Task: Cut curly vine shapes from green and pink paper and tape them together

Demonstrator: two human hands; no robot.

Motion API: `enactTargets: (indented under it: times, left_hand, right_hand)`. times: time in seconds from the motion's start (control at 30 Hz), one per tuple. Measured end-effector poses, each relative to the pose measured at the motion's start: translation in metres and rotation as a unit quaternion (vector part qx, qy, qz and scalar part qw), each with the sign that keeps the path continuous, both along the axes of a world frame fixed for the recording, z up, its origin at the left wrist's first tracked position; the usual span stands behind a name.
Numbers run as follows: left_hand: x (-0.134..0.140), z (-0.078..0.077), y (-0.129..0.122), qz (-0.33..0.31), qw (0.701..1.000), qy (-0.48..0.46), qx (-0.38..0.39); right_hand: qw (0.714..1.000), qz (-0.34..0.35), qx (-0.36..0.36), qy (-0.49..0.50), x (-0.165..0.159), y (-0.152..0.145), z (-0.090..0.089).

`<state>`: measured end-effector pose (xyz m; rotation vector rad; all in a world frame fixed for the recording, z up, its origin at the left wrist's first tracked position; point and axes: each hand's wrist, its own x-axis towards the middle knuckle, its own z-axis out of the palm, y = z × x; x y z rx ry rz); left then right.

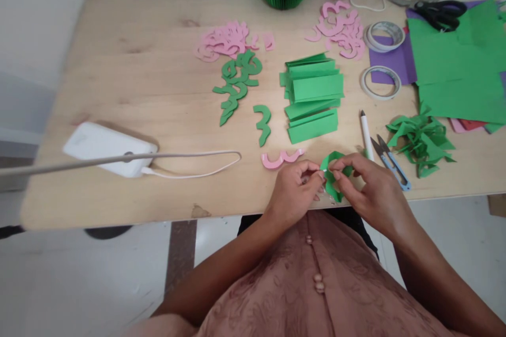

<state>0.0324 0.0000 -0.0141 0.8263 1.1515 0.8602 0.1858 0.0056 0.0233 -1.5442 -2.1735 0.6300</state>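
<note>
And there's the green cutout [331, 191] at the surface's [138, 73] near edge, long axis twelve to six, three o'clock from the left hand [292, 192], its fingers clamped on the rim, nine from the right hand [373, 189], fingertips together against it, neither clearly nearer.

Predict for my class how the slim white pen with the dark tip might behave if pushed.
The pen would probably roll, its barrel looking round. Pushed rightward, it would likely meet the blue-handled metal snips. Being slim, it is probably light.
</note>
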Motion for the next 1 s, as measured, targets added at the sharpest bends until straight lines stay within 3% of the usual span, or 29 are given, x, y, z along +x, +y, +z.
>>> enactTargets:
  times: [1.0]
  left_hand:
    - [0.0012, -0.0019, -0.0007, 0.005, 0.999, 0.024, 0.022]
  right_hand:
    - [1.0, -0.012, 0.01, 0.005, -0.0063, -0.0072, 0.0009]
